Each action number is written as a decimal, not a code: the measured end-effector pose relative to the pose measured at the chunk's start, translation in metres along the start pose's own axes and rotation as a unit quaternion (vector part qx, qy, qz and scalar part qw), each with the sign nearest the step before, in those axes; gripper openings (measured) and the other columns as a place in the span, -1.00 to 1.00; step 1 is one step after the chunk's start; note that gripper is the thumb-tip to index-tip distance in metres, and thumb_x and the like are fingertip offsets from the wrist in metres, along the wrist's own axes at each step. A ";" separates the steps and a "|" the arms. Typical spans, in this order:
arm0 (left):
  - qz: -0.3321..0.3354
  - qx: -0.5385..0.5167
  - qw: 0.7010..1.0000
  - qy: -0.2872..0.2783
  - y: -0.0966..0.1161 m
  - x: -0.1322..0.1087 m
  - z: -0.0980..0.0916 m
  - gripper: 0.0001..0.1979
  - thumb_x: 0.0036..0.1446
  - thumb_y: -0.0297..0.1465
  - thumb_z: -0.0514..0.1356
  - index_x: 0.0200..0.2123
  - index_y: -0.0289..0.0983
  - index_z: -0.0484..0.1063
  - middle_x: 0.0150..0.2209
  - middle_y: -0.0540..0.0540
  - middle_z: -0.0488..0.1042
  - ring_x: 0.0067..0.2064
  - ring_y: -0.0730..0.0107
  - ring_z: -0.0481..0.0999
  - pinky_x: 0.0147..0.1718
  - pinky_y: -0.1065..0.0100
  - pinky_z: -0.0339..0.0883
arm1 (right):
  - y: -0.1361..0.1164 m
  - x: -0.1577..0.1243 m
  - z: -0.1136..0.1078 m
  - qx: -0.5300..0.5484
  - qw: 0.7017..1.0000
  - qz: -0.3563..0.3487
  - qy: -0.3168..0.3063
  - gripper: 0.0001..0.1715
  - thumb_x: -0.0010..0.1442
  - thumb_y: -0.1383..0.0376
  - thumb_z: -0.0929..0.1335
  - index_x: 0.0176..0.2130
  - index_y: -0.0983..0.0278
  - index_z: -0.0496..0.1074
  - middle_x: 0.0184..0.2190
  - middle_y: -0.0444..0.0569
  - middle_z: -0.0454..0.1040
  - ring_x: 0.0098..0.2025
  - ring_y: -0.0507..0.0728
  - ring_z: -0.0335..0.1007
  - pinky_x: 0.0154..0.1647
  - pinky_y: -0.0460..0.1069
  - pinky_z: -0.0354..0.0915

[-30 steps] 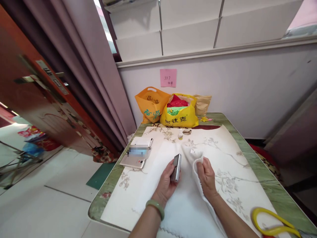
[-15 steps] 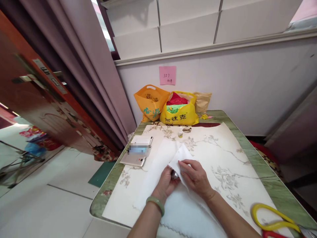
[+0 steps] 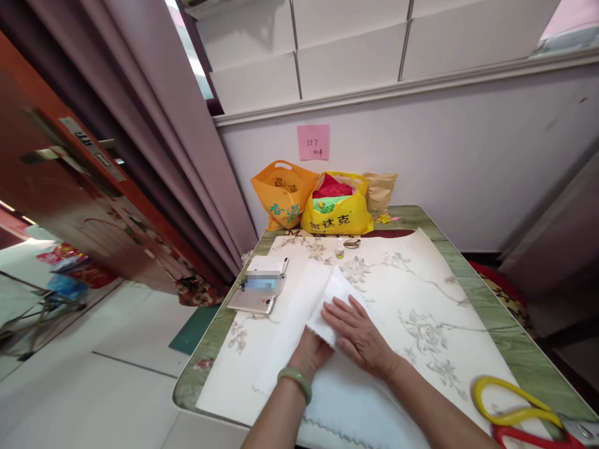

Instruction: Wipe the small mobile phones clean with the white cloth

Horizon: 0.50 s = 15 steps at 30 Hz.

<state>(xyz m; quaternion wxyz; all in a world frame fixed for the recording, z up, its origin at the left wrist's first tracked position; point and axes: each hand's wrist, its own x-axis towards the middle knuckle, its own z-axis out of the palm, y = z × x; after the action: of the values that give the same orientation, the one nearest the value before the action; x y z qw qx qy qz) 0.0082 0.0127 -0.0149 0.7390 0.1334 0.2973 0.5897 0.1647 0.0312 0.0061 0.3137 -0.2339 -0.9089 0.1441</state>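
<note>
A white cloth with zigzag-cut edges lies over the near middle of the table, and one corner is folded up over my left hand. My left hand, with a green bangle at the wrist, curls beneath that fold. The cloth hides its fingertips and whatever they hold. Spread flat on top of the folded corner, my right hand presses the cloth from the right, its fingers apart. At the lower right lies a pair of scissors with yellow and red handles.
Phones lie at the table's left. A small bottle and a bunch of thin brown loops are beyond the cloth. An orange bag, a yellow bag and a brown pouch stand against the wall.
My right hand has gone from pinching the cloth's edge to lying flat on the fold. The shiny metallic thing seen in my left hand is now covered by cloth.
</note>
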 end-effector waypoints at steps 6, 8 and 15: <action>-0.012 0.024 0.997 0.077 0.004 -0.003 0.022 -0.79 0.00 -0.43 0.28 -0.23 -0.32 0.51 -0.37 -0.08 0.58 -0.38 0.39 0.52 -0.37 0.40 0.38 | 0.004 -0.004 0.007 0.058 0.990 0.089 0.096 -0.38 0.36 0.21 0.15 0.36 0.13 -0.02 0.38 -0.09 -0.05 0.40 0.24 -0.24 0.37 0.27 -0.14; -0.039 0.045 0.997 0.056 0.006 -0.006 0.021 -0.81 -0.03 -0.41 0.31 -0.29 -0.32 0.50 -0.50 -0.02 0.51 -0.53 0.48 0.42 -0.53 0.45 0.26 | 0.003 -0.006 0.005 0.112 0.980 0.111 0.125 -0.39 0.37 0.23 0.13 0.35 0.14 -0.01 0.38 -0.07 -0.06 0.39 0.22 -0.16 0.37 0.21 -0.04; -0.088 0.068 0.993 -0.027 0.009 -0.011 0.017 -0.75 0.01 -0.36 0.28 -0.22 -0.35 0.48 -0.56 -0.02 0.40 -0.60 0.56 0.30 -0.69 0.52 -0.02 | 0.009 -0.005 0.000 0.166 0.959 0.154 0.172 -0.47 0.38 0.22 0.11 0.30 0.10 0.13 0.20 -0.07 0.33 0.29 0.19 0.13 0.37 0.32 -0.14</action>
<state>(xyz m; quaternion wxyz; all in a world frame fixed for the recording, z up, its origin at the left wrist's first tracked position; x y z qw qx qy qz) 0.0096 0.0076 0.0063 0.7850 0.1720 0.3274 0.4970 0.1709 0.0368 -0.0001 0.4734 -0.3369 -0.7578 0.2970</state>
